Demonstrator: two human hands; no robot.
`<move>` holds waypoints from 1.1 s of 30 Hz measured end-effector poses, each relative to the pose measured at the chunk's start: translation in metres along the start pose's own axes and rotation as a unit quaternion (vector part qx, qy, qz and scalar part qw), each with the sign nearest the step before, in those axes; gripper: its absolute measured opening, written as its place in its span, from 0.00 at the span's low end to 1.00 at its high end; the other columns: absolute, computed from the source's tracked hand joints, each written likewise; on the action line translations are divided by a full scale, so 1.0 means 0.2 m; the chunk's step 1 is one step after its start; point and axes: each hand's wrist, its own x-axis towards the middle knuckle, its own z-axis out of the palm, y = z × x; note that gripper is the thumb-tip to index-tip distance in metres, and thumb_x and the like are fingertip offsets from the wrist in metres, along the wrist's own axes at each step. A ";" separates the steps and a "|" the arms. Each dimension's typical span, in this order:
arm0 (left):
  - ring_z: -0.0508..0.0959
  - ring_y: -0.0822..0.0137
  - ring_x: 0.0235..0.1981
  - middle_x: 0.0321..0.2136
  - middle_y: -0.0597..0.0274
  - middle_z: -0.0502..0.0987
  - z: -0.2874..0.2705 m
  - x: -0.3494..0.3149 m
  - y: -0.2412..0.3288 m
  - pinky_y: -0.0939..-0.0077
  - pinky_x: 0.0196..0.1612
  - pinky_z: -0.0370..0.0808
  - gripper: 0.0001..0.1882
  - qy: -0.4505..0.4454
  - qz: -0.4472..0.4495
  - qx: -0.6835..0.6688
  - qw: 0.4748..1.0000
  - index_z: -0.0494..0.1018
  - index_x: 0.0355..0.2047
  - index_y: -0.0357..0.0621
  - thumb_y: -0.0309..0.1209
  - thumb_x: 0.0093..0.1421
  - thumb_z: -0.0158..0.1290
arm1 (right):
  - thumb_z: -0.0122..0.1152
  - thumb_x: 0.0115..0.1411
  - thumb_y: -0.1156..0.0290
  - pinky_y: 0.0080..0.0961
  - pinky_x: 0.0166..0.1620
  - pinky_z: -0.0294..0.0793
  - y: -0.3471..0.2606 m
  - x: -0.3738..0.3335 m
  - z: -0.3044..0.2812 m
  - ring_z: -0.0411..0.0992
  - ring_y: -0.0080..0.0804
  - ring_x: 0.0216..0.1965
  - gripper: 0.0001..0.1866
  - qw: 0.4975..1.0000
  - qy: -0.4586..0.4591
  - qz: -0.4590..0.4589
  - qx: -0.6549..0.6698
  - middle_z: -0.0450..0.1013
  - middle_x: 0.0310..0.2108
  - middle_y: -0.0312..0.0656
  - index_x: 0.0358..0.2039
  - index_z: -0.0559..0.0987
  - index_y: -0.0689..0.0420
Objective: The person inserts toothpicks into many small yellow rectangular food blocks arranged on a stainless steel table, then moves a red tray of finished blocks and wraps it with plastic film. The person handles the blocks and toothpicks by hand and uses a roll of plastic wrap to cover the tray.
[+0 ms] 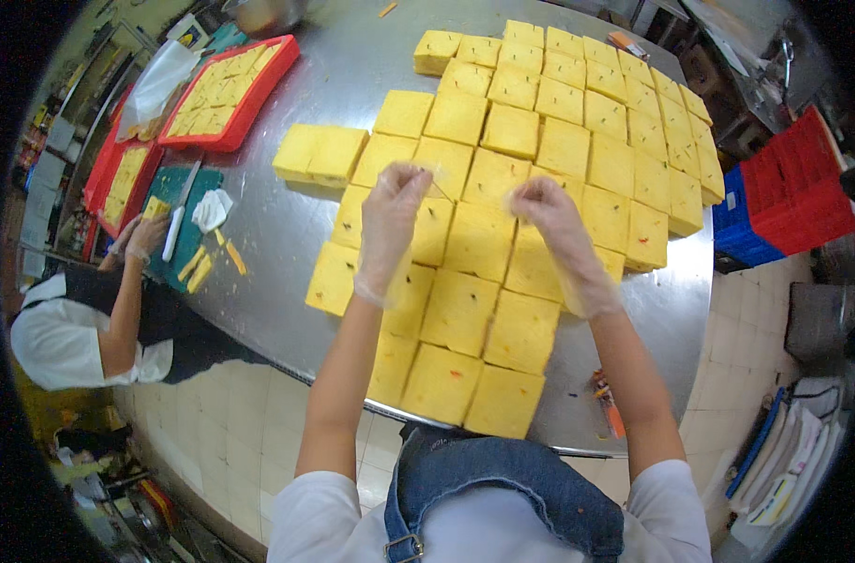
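Observation:
Rows of square yellow blocks [473, 241] that look like sponge cake cover much of the metal table, many topped with small dark slivers and a few with a reddish bit. Over the middle rows, my left hand [395, 220] in a clear glove has its fingers pinched together. A thin dark sliver shows at its fingertips; whether it is held or lies on the cake, I cannot tell. My right hand [557, 225], also gloved, is closed in a pinch above the cakes to the right. What it holds, if anything, is hidden.
At left, a co-worker's gloved hands [138, 238] hold a yellow piece over a green board [198, 272], beside a knife [179, 216] and white cloth [212, 210]. Red trays [279, 75] of cakes stand behind. Orange-and-white packets lie at the table's right edges; red and blue crates [793, 178] stand right.

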 end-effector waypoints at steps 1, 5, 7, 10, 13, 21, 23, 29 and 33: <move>0.72 0.73 0.28 0.25 0.61 0.74 -0.03 0.10 -0.03 0.79 0.33 0.68 0.09 0.015 0.009 0.064 0.998 0.71 0.31 0.39 0.32 0.56 0.52 | 0.57 0.53 0.72 0.13 0.33 0.64 0.01 0.11 0.05 0.66 0.17 0.29 0.07 0.999 0.012 -0.021 -0.041 0.69 0.28 0.32 0.32 0.71 0.59; 0.74 0.60 0.24 0.24 0.53 0.74 -0.08 0.35 -0.15 0.72 0.29 0.71 0.07 -0.038 0.098 0.188 0.977 0.71 0.30 0.42 0.31 0.54 0.53 | 0.57 0.55 0.69 0.15 0.32 0.66 0.10 0.44 0.25 0.64 0.17 0.28 0.08 0.995 0.064 -0.058 -0.057 0.68 0.25 0.32 0.30 0.73 0.60; 0.75 0.60 0.25 0.25 0.54 0.75 -0.10 0.39 -0.20 0.72 0.30 0.71 0.06 -0.059 0.144 0.232 0.960 0.71 0.30 0.40 0.29 0.54 0.54 | 0.57 0.55 0.69 0.17 0.31 0.67 0.14 0.50 0.29 0.65 0.19 0.27 0.08 0.990 0.075 -0.078 -0.089 0.70 0.24 0.34 0.29 0.73 0.61; 0.76 0.58 0.27 0.26 0.54 0.75 -0.12 0.41 -0.28 0.71 0.30 0.72 0.06 -0.082 0.205 0.233 0.947 0.71 0.30 0.40 0.28 0.53 0.54 | 0.58 0.53 0.70 0.21 0.31 0.69 0.18 0.55 0.31 0.69 0.25 0.26 0.07 0.975 0.090 -0.101 -0.178 0.72 0.23 0.40 0.28 0.74 0.61; 0.76 0.57 0.27 0.26 0.53 0.75 -0.11 0.41 -0.35 0.70 0.30 0.72 0.06 -0.103 0.236 0.242 0.935 0.71 0.30 0.41 0.27 0.52 0.55 | 0.58 0.51 0.71 0.25 0.31 0.70 0.19 0.56 0.32 0.71 0.33 0.26 0.08 0.960 0.073 -0.111 -0.245 0.73 0.23 0.46 0.28 0.75 0.62; 0.75 0.56 0.28 0.26 0.54 0.73 -0.10 0.40 -0.44 0.68 0.31 0.72 0.05 -0.120 0.237 0.230 0.936 0.70 0.30 0.42 0.25 0.52 0.54 | 0.55 0.50 0.71 0.34 0.32 0.69 0.19 0.58 0.33 0.70 0.43 0.29 0.06 0.919 0.076 -0.187 -0.337 0.71 0.24 0.49 0.24 0.73 0.60; 0.75 0.56 0.28 0.25 0.54 0.73 -0.10 0.41 -0.45 0.67 0.31 0.72 0.05 -0.127 0.265 0.219 0.930 0.69 0.29 0.42 0.25 0.51 0.53 | 0.53 0.50 0.72 0.36 0.31 0.69 0.22 0.60 0.33 0.70 0.43 0.29 0.05 0.896 0.075 -0.223 -0.377 0.70 0.23 0.49 0.23 0.73 0.60; 0.71 0.55 0.33 0.28 0.53 0.71 -0.14 0.46 -0.48 0.65 0.38 0.69 0.06 -0.191 0.321 0.359 0.856 0.70 0.30 0.40 0.24 0.50 0.52 | 0.52 0.47 0.74 0.37 0.30 0.73 0.33 0.67 0.43 0.73 0.42 0.28 0.06 0.811 0.088 -0.166 -0.555 0.73 0.23 0.47 0.21 0.78 0.56; 0.72 0.56 0.35 0.29 0.53 0.72 -0.11 0.42 -0.36 0.66 0.40 0.69 0.07 -0.149 0.306 0.441 0.830 0.71 0.33 0.41 0.29 0.54 0.52 | 0.52 0.49 0.70 0.36 0.36 0.71 0.20 0.42 0.35 0.71 0.42 0.33 0.06 0.853 0.225 -0.271 -0.386 0.71 0.27 0.46 0.25 0.76 0.56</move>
